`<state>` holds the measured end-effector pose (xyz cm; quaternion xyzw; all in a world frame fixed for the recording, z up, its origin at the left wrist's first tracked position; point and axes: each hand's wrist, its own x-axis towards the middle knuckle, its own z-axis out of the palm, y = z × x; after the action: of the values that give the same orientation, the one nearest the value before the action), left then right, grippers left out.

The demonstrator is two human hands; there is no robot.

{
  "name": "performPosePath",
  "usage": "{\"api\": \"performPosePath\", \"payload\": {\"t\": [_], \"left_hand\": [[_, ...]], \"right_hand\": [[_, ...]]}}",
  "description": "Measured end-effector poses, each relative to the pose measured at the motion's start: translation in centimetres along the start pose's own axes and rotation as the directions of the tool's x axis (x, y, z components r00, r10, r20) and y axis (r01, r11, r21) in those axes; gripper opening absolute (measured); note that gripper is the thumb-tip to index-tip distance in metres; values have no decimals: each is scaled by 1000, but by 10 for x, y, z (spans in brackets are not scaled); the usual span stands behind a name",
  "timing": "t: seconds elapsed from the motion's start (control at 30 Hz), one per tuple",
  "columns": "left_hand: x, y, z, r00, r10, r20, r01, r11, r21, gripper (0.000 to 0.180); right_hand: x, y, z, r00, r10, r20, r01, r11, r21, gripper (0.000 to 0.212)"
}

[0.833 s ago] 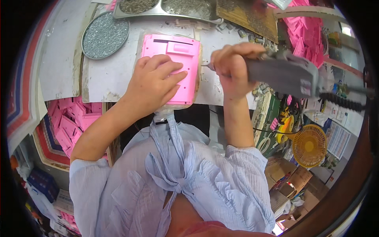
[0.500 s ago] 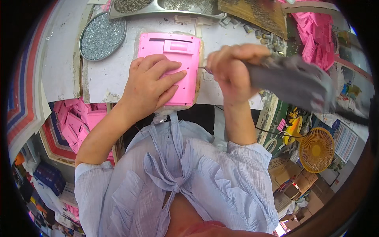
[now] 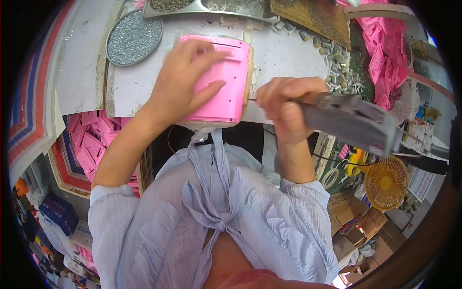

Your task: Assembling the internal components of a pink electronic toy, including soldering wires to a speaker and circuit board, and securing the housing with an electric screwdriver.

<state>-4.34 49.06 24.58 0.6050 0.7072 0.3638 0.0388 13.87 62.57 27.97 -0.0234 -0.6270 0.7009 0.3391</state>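
Note:
A pink plastic housing (image 3: 219, 98) lies flat on a padded, plastic-wrapped block (image 3: 249, 72) on the white bench. It has small round holes, a slot along its far edge and a raised rectangular part. My left hand (image 3: 180, 79) is over its left side, thumb apart and fingers stretched toward the raised part. Whether the fingertips press on it I cannot tell. My right hand (image 3: 291, 108) is closed round the front of a grey electric screwdriver (image 3: 349, 123), held sideways. Its thin bit points left and ends near the housing's right edge.
Beyond the housing stand a round dish of silver screws (image 3: 134, 37) and a metal tray (image 3: 262, 18) of small hardware. Small metal parts (image 3: 332, 67) are scattered at right beside a brown board (image 3: 315, 21). Pink pieces (image 3: 91, 142) fill a bin at left; more (image 3: 380, 58) lie far right. A yellow fan (image 3: 386, 183) stands lower right.
My left hand has slid toward the housing's far end, its fingers lifting off the middle. The screwdriver has swung so its back end sits lower and nearer me, its bit still beside the right edge.

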Motion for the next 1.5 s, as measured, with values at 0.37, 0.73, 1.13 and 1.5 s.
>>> {"api": "performPosePath", "payload": {"t": [0.37,0.73,1.13,1.5], "left_hand": [[-159,-86,-104,529,-535,-659,346,845,-407,27],[-385,-109,-69,244,-522,-817,963,227,143,61],[179,-354,-233,465,-356,-811,841,464,279,59],[187,-341,-278,864,-16,-503,440,509,740,23]], "right_hand": [[61,-57,-46,975,-220,-19,220,975,37,28],[92,-18,-27,993,-86,-86,83,996,-33,36],[84,-34,0,948,-216,-233,42,812,-582,91],[65,-7,-2,975,-165,-145,71,860,-505,41]]}}
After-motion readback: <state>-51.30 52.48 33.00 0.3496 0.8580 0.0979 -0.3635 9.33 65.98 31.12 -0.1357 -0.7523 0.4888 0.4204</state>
